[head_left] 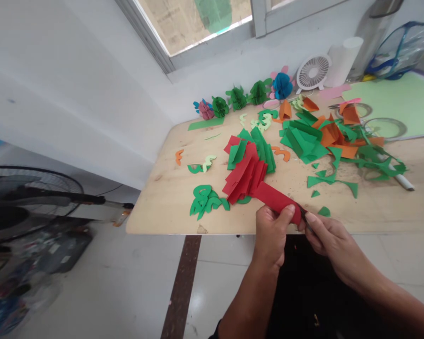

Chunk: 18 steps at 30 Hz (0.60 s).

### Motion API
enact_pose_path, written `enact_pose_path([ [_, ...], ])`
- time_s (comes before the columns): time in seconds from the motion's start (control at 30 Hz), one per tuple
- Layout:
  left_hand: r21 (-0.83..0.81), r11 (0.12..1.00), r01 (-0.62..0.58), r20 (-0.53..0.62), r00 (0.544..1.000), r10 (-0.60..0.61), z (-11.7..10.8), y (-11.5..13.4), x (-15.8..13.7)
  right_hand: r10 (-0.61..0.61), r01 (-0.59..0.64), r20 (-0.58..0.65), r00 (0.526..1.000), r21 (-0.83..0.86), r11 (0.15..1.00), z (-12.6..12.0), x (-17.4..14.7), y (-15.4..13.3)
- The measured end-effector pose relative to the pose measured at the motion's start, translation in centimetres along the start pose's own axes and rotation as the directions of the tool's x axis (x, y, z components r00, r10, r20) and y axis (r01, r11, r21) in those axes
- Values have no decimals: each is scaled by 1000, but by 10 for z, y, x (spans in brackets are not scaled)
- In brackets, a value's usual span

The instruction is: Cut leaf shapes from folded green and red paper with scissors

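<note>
Red paper (273,197) sits pinched in the left fingers (287,214) I watch; right fingers (317,224) grip dark scissors (303,214) at its edge.

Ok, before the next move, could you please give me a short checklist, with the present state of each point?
1. Left hand grips the red strip: ok, thumb on top.
2. Right hand holds the scissors: ok, at the strip's near end.
3. Left fingers clear of the blades: cannot tell, some are hidden.
4. Strip apart from the red pile: cannot tell, they overlap in view.
5. Table beside right hand free of scraps: not ok, a green scrap lies there.
</note>
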<state>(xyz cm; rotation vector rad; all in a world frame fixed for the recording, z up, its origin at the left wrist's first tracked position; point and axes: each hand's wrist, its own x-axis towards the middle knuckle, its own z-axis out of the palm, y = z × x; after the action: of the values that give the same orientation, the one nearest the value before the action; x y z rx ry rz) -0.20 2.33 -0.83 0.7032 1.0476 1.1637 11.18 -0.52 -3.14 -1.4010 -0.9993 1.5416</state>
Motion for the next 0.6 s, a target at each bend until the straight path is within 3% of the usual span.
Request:
enact_pose_path([
  [0.27,112,994,14,42,999,-19,-10,4,6,30,-30,-4,1000,-31,999,-2,0,-4],
  [0.6,77,997,24,7,1000,-24,-9,2,8,2,-2,6,1000,-60,998,-1,1,-4],
])
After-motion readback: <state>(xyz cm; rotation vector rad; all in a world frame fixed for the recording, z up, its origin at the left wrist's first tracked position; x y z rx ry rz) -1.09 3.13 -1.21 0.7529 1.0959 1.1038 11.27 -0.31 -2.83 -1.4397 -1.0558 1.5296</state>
